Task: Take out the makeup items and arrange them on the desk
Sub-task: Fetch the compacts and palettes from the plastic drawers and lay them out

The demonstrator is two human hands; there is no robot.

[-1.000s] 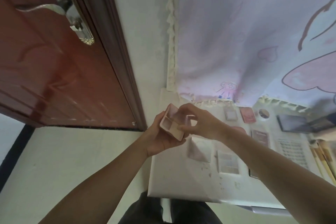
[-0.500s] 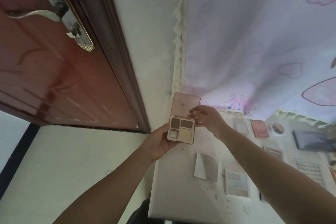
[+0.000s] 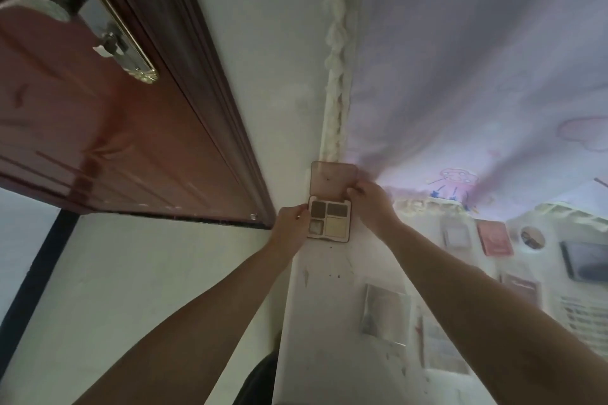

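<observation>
A small pink eyeshadow palette lies open at the far left corner of the white desk, its lid standing up toward the wall. It shows two brown pans and two pale ones. My left hand holds the palette's left edge. My right hand pinches the right side at the hinge and lid. Several other makeup items lie on the desk to the right: a clear flat palette, a red compact and a small round mirror.
A dark red door with a metal handle stands at the left. A lilac printed curtain hangs behind the desk. A dark tablet and a keyboard-like sheet sit at the right edge.
The palette went from being opened in both hands above the desk to lying open at the far left corner. Both hands moved forward with it and the view tilted.
</observation>
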